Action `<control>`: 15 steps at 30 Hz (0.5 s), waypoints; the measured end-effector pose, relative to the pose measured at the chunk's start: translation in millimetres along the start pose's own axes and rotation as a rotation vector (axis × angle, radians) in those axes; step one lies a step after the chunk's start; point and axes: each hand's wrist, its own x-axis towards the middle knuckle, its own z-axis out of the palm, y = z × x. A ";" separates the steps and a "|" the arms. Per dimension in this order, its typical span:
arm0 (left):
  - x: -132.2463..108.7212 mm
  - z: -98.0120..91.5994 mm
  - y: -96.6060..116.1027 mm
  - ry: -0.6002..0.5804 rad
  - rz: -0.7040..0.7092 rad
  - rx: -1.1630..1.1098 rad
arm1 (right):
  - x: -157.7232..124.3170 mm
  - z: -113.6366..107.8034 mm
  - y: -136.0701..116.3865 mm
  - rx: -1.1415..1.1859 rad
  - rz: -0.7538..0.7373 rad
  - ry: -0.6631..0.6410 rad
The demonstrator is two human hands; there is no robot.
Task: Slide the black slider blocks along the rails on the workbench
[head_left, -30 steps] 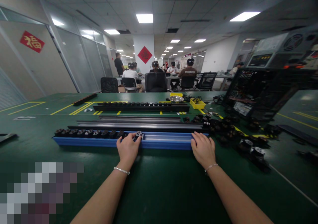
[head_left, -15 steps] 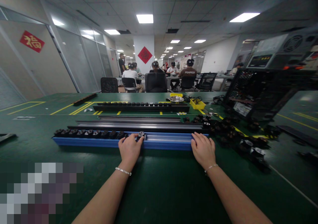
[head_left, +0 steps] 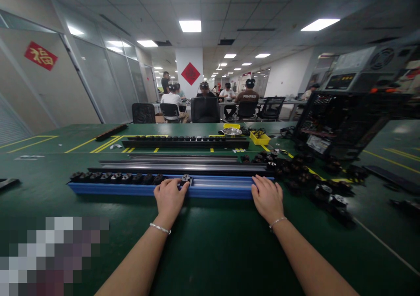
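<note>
A long blue channel (head_left: 226, 192) lies crosswise before me. A row of small black parts with silvery tops (head_left: 116, 177) sits in its left half. My left hand (head_left: 169, 195) is closed at the channel's middle, its thumb and fingers around one small black-and-silver part (head_left: 186, 178) at the right end of the row. Near the right end my right hand (head_left: 268, 196) is closed over the channel's front wall, fingertips inside. The undersides of both hands' grips are hidden.
Dark rails (head_left: 183, 166) lie just behind the channel, and another filled black rail (head_left: 183, 142) farther back. Loose black parts (head_left: 298, 169) are heaped at right, by an open computer case (head_left: 323, 125). A yellow bin (head_left: 260, 138) and metal bowl (head_left: 232, 131) stand behind.
Almost nothing differs. The view has shifted very slightly, and both hands keep their places on the channel and the small part.
</note>
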 end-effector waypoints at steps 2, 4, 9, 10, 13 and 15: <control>0.0 0.1 0.1 0.001 -0.002 -0.007 | 0.1 0.2 0.0 -0.003 0.000 -0.002; 0.1 -0.5 0.0 -0.003 0.000 -0.015 | 0.1 0.3 0.0 -0.007 0.000 -0.001; 0.3 -2.5 0.6 -0.019 0.003 -0.025 | 0.2 0.0 0.0 -0.018 0.005 -0.010; 0.3 -2.8 1.3 -0.020 0.005 -0.029 | 0.3 -0.2 -0.1 -0.019 0.006 -0.013; 0.0 -3.4 4.3 -0.034 0.019 -0.038 | 0.5 -0.9 -0.3 -0.021 0.008 -0.018; -0.5 -3.3 6.3 -0.043 0.026 -0.038 | 0.5 -1.1 -0.4 -0.017 0.008 -0.017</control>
